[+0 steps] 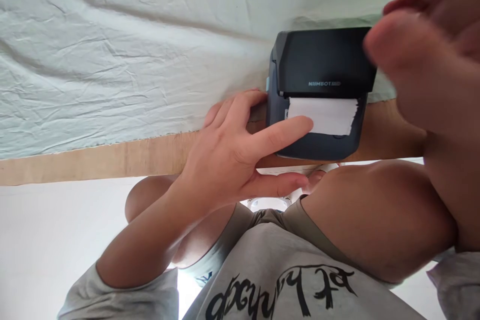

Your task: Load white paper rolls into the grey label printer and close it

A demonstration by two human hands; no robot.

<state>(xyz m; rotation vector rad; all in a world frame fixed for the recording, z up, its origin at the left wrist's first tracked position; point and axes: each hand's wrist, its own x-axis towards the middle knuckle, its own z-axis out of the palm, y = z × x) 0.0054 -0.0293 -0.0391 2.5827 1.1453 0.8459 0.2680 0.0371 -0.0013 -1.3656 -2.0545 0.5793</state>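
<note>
A dark label printer marked NIIMBOT lies near the table's front edge. White paper with a ragged right edge sticks out below its black lid. My left hand is at the printer's left side with the fingers spread. Its index fingertip rests on or just over the paper, while the thumb points right below the printer. Close to the camera at the upper right, my right hand is raised and slightly blurred. Its thumb and fingers are apart with nothing visible between them, and it covers the printer's right edge.
A wrinkled pale green cloth covers most of the table. A bare wooden strip runs along the front edge. Below it are my legs and a grey shirt with black lettering, over a bright white floor.
</note>
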